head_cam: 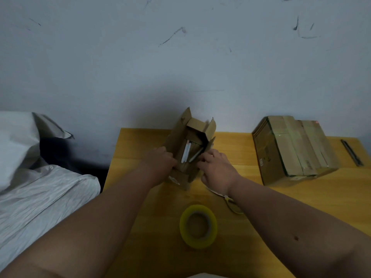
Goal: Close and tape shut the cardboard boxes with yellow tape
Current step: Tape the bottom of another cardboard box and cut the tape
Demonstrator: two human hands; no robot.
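A small cardboard box [181, 135] stands on the yellow table [251, 197] with its top flaps up; white and brown items show inside. My left hand [158, 163] grips its near left side, fingers curled at the edge. On the near right side my right hand [215, 167] holds a flap with curled fingers. A roll of yellow tape [198, 226] lies flat on the table in front of the box, between my forearms. A larger cardboard box [293, 149], closed and taped, sits at the right.
Yellow-handled scissors [232, 205] lie partly under my right wrist. A dark narrow strip [351, 152] lies near the table's far right edge. A bed with white sheets [40, 189] stands left of the table. A marked wall [180, 57] is right behind.
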